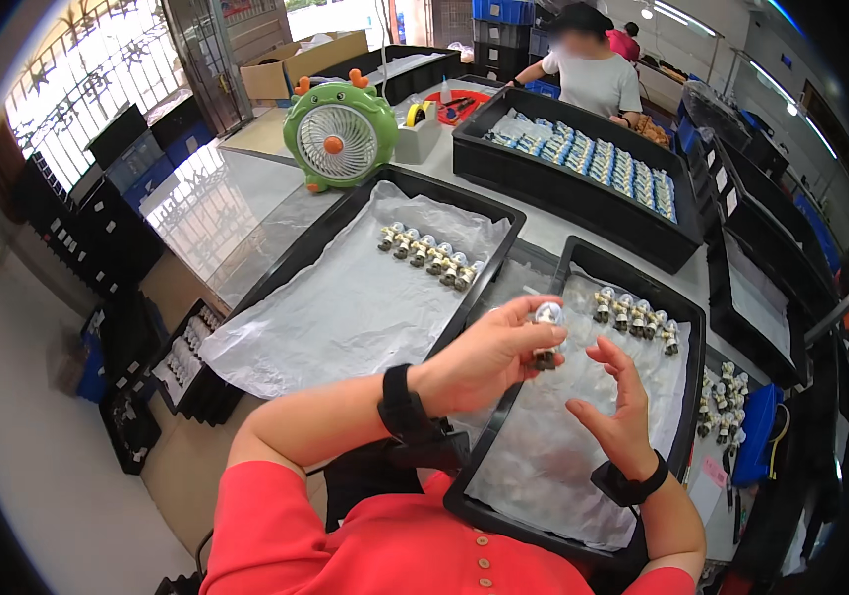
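Note:
My left hand (484,359) pinches a small figurine (546,317) with a clear rounded head, pale body and dark base, holding it upright. Just to its right, my right hand (615,405) is held with thumb and fingers spread and nothing between them. Below both hands lies a black tray (699,372) lined with thin white sheet, with a row of similar figurines (636,319) at its far end. Left of it, another lined black tray (296,260) carries a further row of figurines (429,256) near its far right corner.
A green fan (337,137) stands behind the left tray. Across the table, a deep black crate (573,193) holds many blue-and-white pieces, with a co-worker (593,79) behind it. At right are loose figurines (724,402) and a blue container (760,431). Stacked trays (186,362) stand at left.

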`<state>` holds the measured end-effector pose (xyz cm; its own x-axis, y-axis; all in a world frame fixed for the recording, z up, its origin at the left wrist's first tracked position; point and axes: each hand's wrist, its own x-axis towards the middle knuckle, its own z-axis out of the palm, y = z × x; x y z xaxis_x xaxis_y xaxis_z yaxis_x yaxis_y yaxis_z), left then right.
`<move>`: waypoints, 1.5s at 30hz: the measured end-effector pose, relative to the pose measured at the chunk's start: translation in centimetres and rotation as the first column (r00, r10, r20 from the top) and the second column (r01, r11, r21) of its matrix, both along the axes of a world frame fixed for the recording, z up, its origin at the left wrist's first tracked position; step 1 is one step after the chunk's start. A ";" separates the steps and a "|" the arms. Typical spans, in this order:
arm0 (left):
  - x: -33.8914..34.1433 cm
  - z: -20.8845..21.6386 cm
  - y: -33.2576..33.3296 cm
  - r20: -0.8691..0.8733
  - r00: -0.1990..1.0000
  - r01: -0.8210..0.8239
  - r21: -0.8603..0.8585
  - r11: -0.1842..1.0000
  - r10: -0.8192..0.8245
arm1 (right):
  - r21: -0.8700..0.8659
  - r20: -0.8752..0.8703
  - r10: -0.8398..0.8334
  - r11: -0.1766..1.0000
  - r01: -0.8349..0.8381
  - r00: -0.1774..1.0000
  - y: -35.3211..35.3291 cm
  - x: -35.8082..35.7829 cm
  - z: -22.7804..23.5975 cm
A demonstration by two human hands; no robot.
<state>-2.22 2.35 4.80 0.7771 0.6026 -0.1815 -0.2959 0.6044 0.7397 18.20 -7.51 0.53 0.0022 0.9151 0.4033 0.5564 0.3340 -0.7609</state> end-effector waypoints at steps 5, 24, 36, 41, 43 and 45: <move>-4.8 1.8 10.2 -0.131 0.940 -0.194 0.555 0.809 0.315 | -0.007 -0.038 -0.022 1.000 0.022 0.999 0.2 -0.1 0.0; -14.4 -15.0 27.4 -0.421 0.019 0.141 0.899 0.415 0.907 | -0.060 -0.053 -0.017 0.998 0.014 0.998 0.8 0.2 -0.5; -15.1 -14.6 26.9 -0.409 0.045 0.206 0.896 0.392 0.911 | -0.088 -0.012 0.021 0.996 -0.022 1.000 0.9 -0.1 -1.3; -16.2 -14.3 26.8 -0.431 0.091 0.273 0.878 0.394 0.898 | -0.092 -0.011 0.041 0.995 -0.042 0.999 0.9 -0.4 -1.7; -16.2 -12.0 25.1 -0.449 0.154 0.287 0.873 0.395 0.880 | -0.095 -0.047 0.027 0.995 -0.031 0.999 0.6 -0.4 -1.6; -16.4 -7.3 21.0 -0.449 0.266 0.314 0.877 0.364 0.853 | -0.128 -0.032 0.092 0.987 -0.095 0.995 0.4 -0.7 -0.8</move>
